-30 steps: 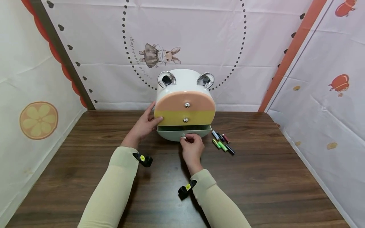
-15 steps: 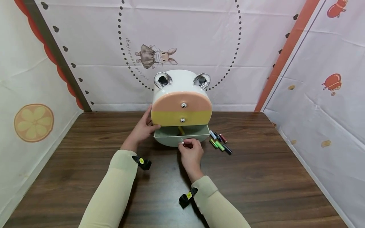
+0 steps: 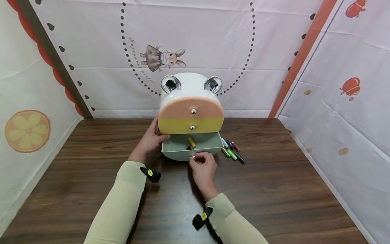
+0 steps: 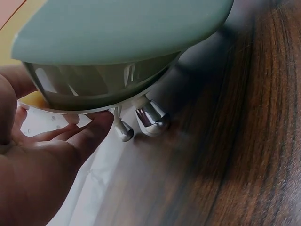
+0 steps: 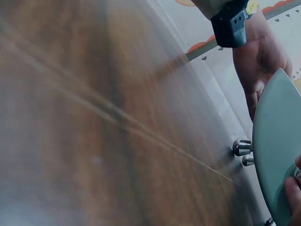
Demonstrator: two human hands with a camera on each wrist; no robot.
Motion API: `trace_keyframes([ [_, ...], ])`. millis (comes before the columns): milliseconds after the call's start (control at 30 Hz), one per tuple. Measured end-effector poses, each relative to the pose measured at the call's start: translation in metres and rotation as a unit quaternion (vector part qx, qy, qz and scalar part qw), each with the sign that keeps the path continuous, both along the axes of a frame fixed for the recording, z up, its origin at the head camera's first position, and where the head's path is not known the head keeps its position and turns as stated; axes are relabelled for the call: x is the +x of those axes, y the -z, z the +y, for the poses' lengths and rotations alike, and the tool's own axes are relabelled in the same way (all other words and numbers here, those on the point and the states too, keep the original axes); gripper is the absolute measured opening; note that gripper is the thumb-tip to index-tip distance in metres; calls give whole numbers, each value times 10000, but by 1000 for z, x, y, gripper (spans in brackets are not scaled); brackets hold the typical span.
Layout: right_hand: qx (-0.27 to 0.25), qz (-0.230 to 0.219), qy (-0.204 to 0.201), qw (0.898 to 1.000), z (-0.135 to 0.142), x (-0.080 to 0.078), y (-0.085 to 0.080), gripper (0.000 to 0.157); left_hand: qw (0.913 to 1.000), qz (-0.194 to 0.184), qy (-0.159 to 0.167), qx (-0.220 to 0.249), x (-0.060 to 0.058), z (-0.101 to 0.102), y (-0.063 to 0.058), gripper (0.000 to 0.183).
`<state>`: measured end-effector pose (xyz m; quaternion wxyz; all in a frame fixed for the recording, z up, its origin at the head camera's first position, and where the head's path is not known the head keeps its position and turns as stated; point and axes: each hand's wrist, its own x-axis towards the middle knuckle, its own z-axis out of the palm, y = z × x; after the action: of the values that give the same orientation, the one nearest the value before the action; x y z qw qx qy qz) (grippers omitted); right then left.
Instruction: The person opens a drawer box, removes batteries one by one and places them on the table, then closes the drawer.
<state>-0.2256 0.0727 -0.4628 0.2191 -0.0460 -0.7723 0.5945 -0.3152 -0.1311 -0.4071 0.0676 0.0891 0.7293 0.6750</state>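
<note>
"Green drawer (image 3: 176, 156): lowest of three in the cabinet (image 3: 192, 86), well out from the body, inside in plain sight. Where are the hands?"

"Right hand (image 3: 203, 170) in front, finger and thumb closed in a pinch on the silver knob (image 3: 193, 157). Left hand (image 3: 149, 139) at the cabinet's left side: thumb spread wide of the fingers, its tip by the front edge, fingers laid along the side. How hard it presses, cannot tell."

"Step in hand, as I judge it: sliding the drawer by its knob. Good practice?"

"Work straight along the drawer's line. The knob sits mid-front, so a sideways tug would probably make it bind. Level wrist, slow stroke. How much of the drawer is left inside, cannot tell; best not force it outward."

"And the left?"

"Brace only. The left wrist view shows silver feet (image 4: 153, 120) under the body, so I'd expect it to skid if unsupported. Thumb clear of the drawer's corner."

"Loose items?"

"A yellow cylinder (image 3: 191, 142) lies in the drawer, something reddish beside it, partly hidden. A jerk would likely roll them. More small cylinders (image 3: 232, 155) lie on the table (image 3: 164, 210), just beside the drawer's right corner; I'd hold the right forearm clear of those."
</note>
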Motion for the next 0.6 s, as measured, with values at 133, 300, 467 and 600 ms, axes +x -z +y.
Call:
trace_keyframes([
  [133,57,-41,4,10000,0,4,0,12,9998,192,-35,6,-4,0,7,100],
  [300,-27,19,-16,10000,-1,7,2,13,9993,359,51,89,2,3,6,100],
  [467,6,52,15,10000,0,9,4,13,9989,477,-17,26,13,7,4,97],
  [600,110,104,12,9999,3,9,3,13,9977,589,-317,-69,19,12,1,91],
])
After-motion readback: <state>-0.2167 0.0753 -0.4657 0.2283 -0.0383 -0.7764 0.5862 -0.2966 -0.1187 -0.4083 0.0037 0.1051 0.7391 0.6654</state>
